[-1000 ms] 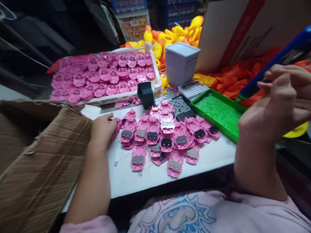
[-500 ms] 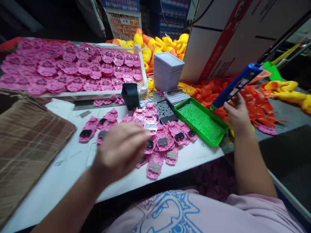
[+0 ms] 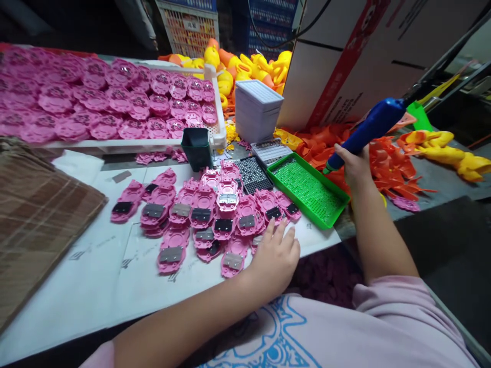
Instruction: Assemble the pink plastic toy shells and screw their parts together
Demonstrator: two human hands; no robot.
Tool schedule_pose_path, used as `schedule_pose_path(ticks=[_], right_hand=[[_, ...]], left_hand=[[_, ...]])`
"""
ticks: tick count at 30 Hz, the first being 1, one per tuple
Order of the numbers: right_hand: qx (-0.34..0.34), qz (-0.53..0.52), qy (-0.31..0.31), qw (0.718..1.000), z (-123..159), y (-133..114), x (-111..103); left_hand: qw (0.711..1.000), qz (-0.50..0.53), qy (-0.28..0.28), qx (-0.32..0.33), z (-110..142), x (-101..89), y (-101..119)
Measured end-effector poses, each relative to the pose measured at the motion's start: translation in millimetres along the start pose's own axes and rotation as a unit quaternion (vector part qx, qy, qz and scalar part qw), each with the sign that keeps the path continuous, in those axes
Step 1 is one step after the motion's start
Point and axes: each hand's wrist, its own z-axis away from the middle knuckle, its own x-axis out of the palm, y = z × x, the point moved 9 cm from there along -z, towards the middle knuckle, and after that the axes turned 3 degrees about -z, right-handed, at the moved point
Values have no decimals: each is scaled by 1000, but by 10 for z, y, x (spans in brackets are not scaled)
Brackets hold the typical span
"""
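Observation:
In my right hand [image 3: 356,166] is a blue electric screwdriver [image 3: 372,125], the fingers wrapped around its body. It tilts down to the left, its green-collared tip by the far right edge of a green perforated tray [image 3: 334,221] of small metal screws. My left hand [image 3: 278,255] rests palm down near the table's front edge, fingers stretched and slightly apart. Its fingertips reach the right side of a cluster of pink plastic housings [image 3: 203,197] and partly cover one. Many housings carry black or grey plates; one nearby housing [image 3: 228,199] has a shiny silver plate.
A black grid tray [image 3: 253,175], dark green cup [image 3: 196,148] and stacked white trays [image 3: 258,115] stand behind the cluster. A white crate [image 3: 220,115] holds many pink parts at back left. Cardboard [image 3: 46,220] lies left; orange parts [image 3: 395,168] lie right.
My left hand has swept right and toward me, from above the housings to their right front side, its fingers opening out. The screwdriver has tilted a little and stays in my right hand.

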Motion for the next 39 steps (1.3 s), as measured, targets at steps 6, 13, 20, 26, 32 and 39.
schedule_pose_path(ticks=[6,13,20,26,32,39], right_hand=[[-9,-18,-25,999,-89,-160,117],[-20,-10,-17,1000,294,-661,-36],[150,-62,-104,981,805,-653,-114],[192,-102,-74,973,914,-686,-285],[180,-133,-117,968,1014,-699,-176],[153,-170,-89,970,1116,-546,-75]], left_hand=[[987,-60,-59,-139,-386,308,-68],[982,-45,-75,-168,-756,345,-239],[989,-31,-66,-131,-834,289,-277],[994,-21,-47,-94,-723,129,-97],[998,57,-18,6,-363,-63,283],[989,125,-48,57,-198,153,450]])
